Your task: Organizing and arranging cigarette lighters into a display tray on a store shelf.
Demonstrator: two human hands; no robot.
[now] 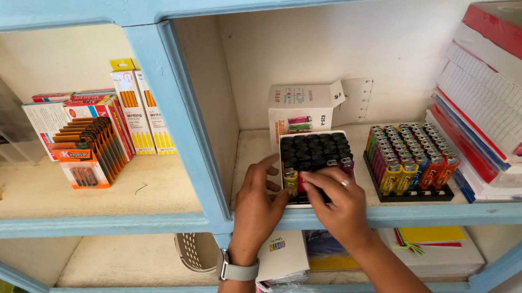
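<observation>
Left bay of the pale blue wooden shelf (81, 223): orange-and-black pencil packs (90, 150), stood upright so faces show. Right bay: I see my left hand (257, 209), fingers spread, steadying the near edge of the white tray of black-capped lighters (314, 159); my right hand (340, 202) pinches a lighter in the front row. Beside it, a black tray of coloured lighters (409, 161), then stacked red-and-white cartons (507, 105).

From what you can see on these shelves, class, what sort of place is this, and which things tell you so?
Probably a small stationery or general shop. Pale blue shelves hold boxed pencils, display trays of lighters and stacked boxes. Both hands, left hand and right hand, are at one lighter tray, as if stocking it.
</observation>
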